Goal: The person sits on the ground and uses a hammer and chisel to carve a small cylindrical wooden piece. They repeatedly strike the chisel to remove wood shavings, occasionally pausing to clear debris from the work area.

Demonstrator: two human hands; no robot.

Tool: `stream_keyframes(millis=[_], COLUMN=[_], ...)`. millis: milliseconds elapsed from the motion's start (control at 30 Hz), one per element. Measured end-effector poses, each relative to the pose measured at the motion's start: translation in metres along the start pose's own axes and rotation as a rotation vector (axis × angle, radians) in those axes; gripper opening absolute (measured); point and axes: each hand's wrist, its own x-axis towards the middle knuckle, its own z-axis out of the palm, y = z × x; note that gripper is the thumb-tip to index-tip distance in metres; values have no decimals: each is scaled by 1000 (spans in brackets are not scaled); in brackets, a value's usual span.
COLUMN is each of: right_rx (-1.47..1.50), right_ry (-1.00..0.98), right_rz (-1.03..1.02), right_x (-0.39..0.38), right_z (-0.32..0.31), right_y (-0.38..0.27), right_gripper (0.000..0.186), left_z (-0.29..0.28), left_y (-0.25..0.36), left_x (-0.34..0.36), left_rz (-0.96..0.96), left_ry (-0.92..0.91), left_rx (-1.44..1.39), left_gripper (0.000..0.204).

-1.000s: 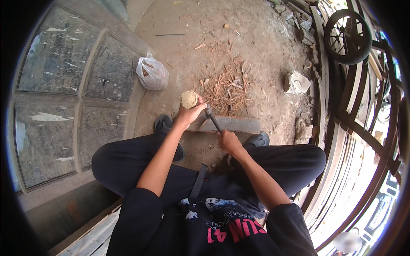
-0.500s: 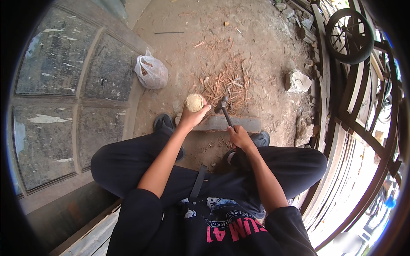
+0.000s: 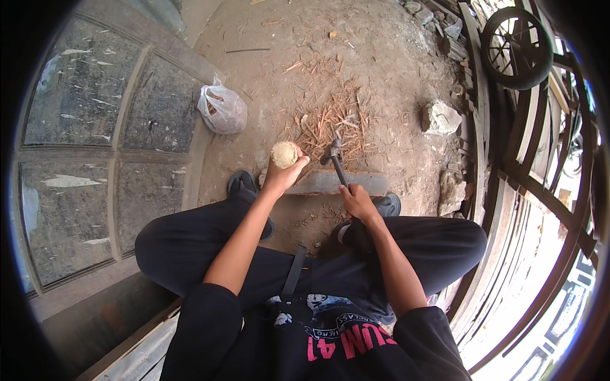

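Note:
My left hand [image 3: 287, 173] is closed around an upright, pale wooden piece [image 3: 283, 153] with a rough round top. My right hand [image 3: 358, 204] grips the dark handle of a hammer-like tool [image 3: 334, 151], whose metal head is apart from the pale piece, to its right. Below both hands, a short greyish plank [image 3: 311, 185] lies crosswise on the ground between my sandalled feet. Beyond it is a scattered heap of reddish wood shavings [image 3: 330, 111].
A dusty panelled door [image 3: 114, 155] stands at the left, beside a white plastic bag [image 3: 222, 114]. To the right are a pale rock [image 3: 440, 117], rubble [image 3: 450, 190], stacked timber [image 3: 483, 127] and a black spoked wheel [image 3: 516, 47].
The tool's head has moved rightward and forward, away from the pale piece, and my right hand has shifted slightly right and forward with it. My left hand has moved only slightly.

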Motion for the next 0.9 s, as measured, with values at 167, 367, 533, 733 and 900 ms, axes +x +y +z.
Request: stream_keyframes(millis=[167,367,533,733,900], right_rx=[-16,-3,-2,-4,-20], right_ry=[-5,5,-1,-3,-3], right_rz=[1,4,6,29,20], right_x=[0,-3,-2,-3,-4], right_z=[0,-3,-3,-3,-3], right_y=[3,1,1,-1,-1], right_gripper=[41,41,41,41,42], left_z=[1,3,3,5,5], left_y=[1,6,11,0,1], left_x=[-2,-4,-6,-4,-6], left_rz=[-2,27,-7,21,11], left_ry=[-15,-16,-6,-9,-22], left_rx=[22,65,95,52,46], left_gripper=[18,17,18,19,19])
